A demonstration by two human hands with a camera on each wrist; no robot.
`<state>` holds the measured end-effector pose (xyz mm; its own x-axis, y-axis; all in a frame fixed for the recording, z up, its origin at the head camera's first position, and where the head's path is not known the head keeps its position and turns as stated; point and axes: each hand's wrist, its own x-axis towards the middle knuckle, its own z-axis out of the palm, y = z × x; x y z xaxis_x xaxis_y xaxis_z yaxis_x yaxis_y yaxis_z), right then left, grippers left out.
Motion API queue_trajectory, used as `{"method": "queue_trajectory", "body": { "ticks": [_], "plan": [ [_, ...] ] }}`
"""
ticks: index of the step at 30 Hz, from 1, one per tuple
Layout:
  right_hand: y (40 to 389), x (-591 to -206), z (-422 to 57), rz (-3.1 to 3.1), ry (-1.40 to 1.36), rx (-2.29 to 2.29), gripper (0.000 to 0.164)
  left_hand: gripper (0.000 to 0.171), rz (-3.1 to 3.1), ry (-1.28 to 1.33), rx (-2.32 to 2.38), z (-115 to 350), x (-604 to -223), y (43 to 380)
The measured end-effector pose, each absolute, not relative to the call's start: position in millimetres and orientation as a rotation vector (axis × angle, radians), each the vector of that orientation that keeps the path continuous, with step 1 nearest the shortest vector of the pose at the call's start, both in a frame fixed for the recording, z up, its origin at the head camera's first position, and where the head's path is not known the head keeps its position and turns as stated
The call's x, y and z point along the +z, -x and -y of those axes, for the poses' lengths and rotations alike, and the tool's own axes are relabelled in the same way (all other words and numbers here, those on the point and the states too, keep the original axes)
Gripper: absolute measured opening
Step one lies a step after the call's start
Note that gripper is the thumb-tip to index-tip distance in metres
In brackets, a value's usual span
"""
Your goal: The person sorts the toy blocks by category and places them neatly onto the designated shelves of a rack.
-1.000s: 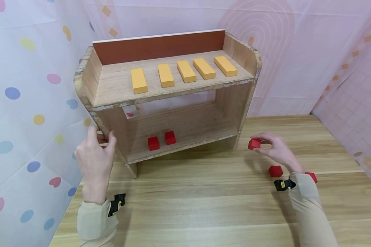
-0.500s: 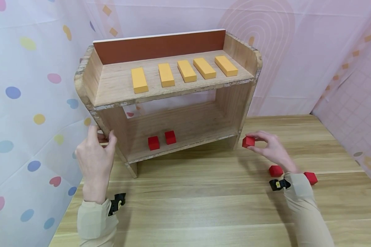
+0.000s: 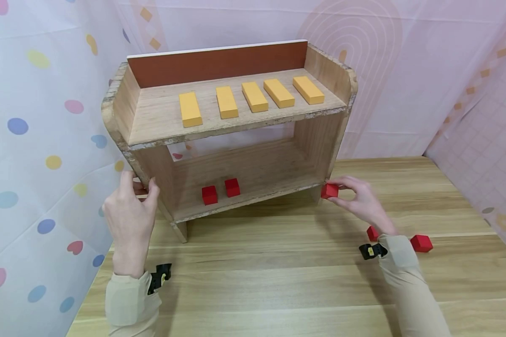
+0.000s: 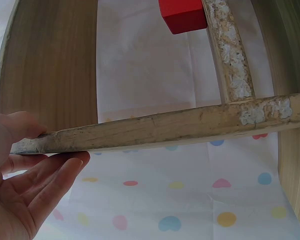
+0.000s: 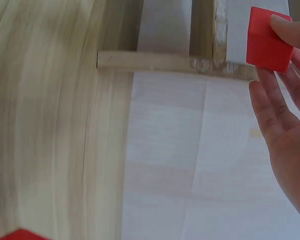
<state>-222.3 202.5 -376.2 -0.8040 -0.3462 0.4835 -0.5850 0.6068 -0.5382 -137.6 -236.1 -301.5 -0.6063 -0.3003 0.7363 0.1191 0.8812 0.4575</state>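
My left hand (image 3: pixel 130 217) grips the front edge of the left side panel of a wooden shelf (image 3: pixel 253 201); in the left wrist view, thumb and fingers (image 4: pixel 55 185) lie on either side of that board. My right hand (image 3: pixel 360 201) pinches a red cube (image 3: pixel 330 191) between thumb and fingers, in front of the shelf's lower right corner. The right wrist view shows the held cube (image 5: pixel 270 40) under the thumb. Two other red cubes, one left (image 3: pixel 209 195) and one right (image 3: pixel 232 187), sit on the lower board's left half.
Several yellow blocks (image 3: pixel 255 97) lie in a row on the top board. On the wooden table (image 3: pixel 253 276), a red cube (image 3: pixel 373 233) is partly hidden by the right wrist, and another red cube (image 3: pixel 421 243) lies farther right. Patterned cloth (image 3: pixel 46 140) hangs behind and at the sides.
My right hand has moved left with the red cube, from beside the shelf to its lower right corner. The left hand has stayed on the side panel.
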Motion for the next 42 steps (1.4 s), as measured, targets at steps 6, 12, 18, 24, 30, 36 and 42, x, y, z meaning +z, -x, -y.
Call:
{"method": "queue_trajectory", "body": {
  "ticks": [6, 12, 18, 24, 30, 36, 42],
  "plan": [
    [225.8, -373.9, -185.9, 2.483, -0.777, 1.064, 0.039, 0.021, 2.142, -0.132, -0.593, 235.9, -301.4, 137.7],
    [230.1, -371.6, -167.1, 2.435, -0.838, 1.094, 0.038, 0.02, 2.142, -0.13, -0.592, 235.5, -301.3, 137.5],
    [236.0, -374.1, -149.7, 2.317, -0.936, 1.133, 0.035, 0.02, 2.141, -0.127, -0.593, 235.1, -300.9, 137.3],
    [239.7, -377.7, -131.8, 2.296, -0.968, 1.226, 0.035, 0.02, 2.139, -0.123, -0.593, 235.1, -301.1, 137.5],
    [243.1, -378.3, -111.7, 2.305, -0.979, 1.257, 0.036, 0.02, 2.143, -0.128, -0.58, 235.4, -301.4, 137.1],
    [247.5, -379.2, -94.0, 2.278, -1.013, 1.185, 0.035, 0.02, 2.144, -0.129, -0.581, 235.3, -301.7, 137.0],
    [250.3, -378.5, -77.1, 2.263, -1.074, 1.148, 0.034, 0.02, 2.144, -0.132, -0.574, 235.3, -301.4, 137.3]
  ]
}}
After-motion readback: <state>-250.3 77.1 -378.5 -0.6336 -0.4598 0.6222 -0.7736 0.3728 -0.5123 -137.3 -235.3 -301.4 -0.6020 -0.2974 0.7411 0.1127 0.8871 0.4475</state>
